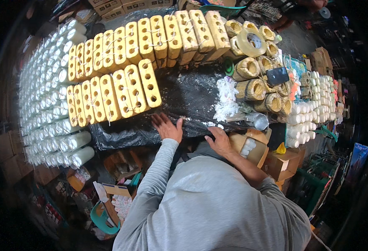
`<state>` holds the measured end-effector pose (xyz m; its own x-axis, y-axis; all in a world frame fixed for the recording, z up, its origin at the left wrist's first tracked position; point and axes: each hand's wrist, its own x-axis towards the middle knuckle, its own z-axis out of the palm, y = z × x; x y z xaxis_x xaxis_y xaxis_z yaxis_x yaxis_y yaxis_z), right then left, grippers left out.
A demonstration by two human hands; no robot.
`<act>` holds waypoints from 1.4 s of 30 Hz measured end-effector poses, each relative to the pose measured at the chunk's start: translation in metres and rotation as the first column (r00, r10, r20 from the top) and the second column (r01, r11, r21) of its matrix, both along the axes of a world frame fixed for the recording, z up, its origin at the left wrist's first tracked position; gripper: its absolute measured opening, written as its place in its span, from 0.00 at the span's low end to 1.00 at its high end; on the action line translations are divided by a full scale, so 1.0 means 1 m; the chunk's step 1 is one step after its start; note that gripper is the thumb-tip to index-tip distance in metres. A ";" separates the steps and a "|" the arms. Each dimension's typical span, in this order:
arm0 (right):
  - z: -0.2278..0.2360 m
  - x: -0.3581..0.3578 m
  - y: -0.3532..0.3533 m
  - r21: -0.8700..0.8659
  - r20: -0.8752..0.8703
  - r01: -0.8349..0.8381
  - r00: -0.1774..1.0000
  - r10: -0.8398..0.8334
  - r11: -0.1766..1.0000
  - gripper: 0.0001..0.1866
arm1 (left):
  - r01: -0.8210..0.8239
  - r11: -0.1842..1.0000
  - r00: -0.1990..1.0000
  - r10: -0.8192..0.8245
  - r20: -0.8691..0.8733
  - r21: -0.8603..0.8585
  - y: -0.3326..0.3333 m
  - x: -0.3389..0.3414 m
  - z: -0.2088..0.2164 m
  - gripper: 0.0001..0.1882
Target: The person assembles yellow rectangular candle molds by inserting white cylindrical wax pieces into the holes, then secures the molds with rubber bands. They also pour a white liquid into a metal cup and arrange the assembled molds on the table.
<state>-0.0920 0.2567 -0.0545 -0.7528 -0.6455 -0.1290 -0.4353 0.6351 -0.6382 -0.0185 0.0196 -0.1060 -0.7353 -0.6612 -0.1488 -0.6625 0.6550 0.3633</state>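
My left hand (168,128) rests with its fingers spread on the black plastic sheet (182,90) that covers the table, close to its near edge. It holds nothing. Just beyond it stands the nearest row of yellow blocks (150,83), each pierced with round holes and crossed by thin white strings. My right hand (220,142) lies at the table's near edge, fingers apart and nothing in them. White flakes (226,98) are heaped on the sheet beyond it. A clear cup-like container (258,121) sits to its right.
A second row of yellow blocks (145,38) stands farther back. White candle-like cylinders (73,142) are stacked at left, shorter white ones (305,125) at right. Bamboo-like tubes (246,69), a tape roll (252,42) and a phone (277,76) crowd the right. An open carton (257,152) stands below.
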 end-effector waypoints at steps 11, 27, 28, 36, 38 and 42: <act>0.010 0.023 0.042 -0.095 0.111 0.134 0.986 -0.124 0.986 0.18 | 0.227 0.974 0.903 -0.211 -0.375 -0.002 -0.006 -0.167 -0.017 0.50; -0.008 0.075 0.096 0.090 0.403 0.481 0.783 -0.474 0.872 0.23 | 0.667 0.743 0.709 -0.657 -0.257 -0.058 0.004 -0.212 -0.018 0.45; -0.009 0.075 0.096 0.094 0.412 0.495 0.771 -0.486 0.864 0.23 | 0.644 0.762 0.717 -0.632 -0.295 -0.066 0.003 -0.212 -0.015 0.45; -0.011 0.071 0.092 0.115 0.465 0.520 0.725 -0.509 0.846 0.25 | 0.587 0.803 0.804 -0.593 -0.037 -0.105 0.015 -0.217 -0.017 0.48; -0.009 0.069 0.091 0.132 0.458 0.529 0.717 -0.525 0.838 0.25 | 0.841 0.541 0.521 -0.815 -0.254 -0.012 0.020 -0.215 -0.020 0.48; -0.009 0.066 0.093 0.193 0.489 0.501 0.696 -0.526 0.843 0.26 | 0.273 0.959 0.948 -0.282 -0.148 -0.080 0.019 -0.231 -0.024 0.46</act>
<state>-0.0257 0.3500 -0.0634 -0.7812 -0.1631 -0.6026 0.3437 0.6935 -0.6332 -0.2492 0.0390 -0.1295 -0.9020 -0.4315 0.0152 -0.3892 0.8279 0.4039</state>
